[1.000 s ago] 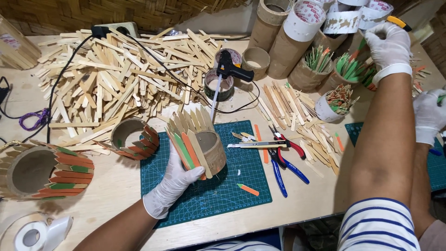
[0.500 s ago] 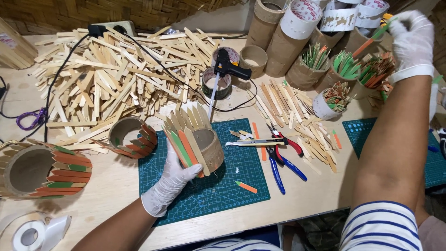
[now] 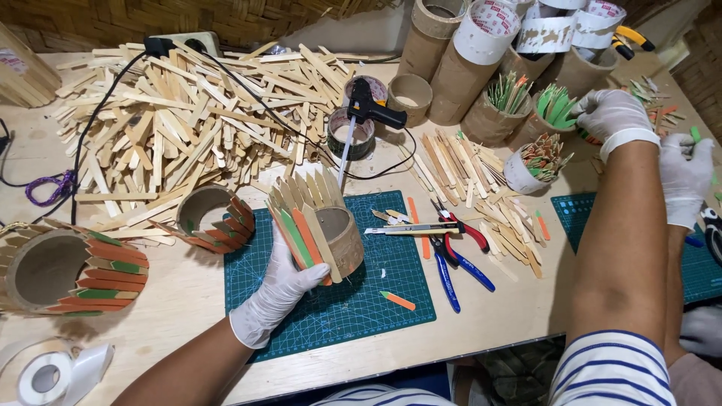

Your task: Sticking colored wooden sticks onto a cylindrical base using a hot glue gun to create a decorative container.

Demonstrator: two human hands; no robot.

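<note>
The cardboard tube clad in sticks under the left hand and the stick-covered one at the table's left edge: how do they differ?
The cardboard tube under the left hand is partly clad, mostly in plain wood sticks with one green and one orange; the left hand holds it on the green mat. The tube at the left edge looks wider, banded orange and green, untouched. Both lie sideways.

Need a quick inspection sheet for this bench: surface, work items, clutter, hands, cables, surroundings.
Surface: pale wooden table with a green cutting mat.
Job's things: cardboard tube clad in upright sticks, lying on its side on the mat; cup of green sticks.
Clutter: heap of plain wooden sticks, glue gun, pliers, craft knife, tape roll, two more clad tubes at left.
Hands: gloved left hand grips the clad tube; gloved right hand at the stick cups, grip unclear. Another person's gloved hand at the right edge.
Cables: black cable crosses the stick heap.
Surroundings: woven wall behind.
</note>
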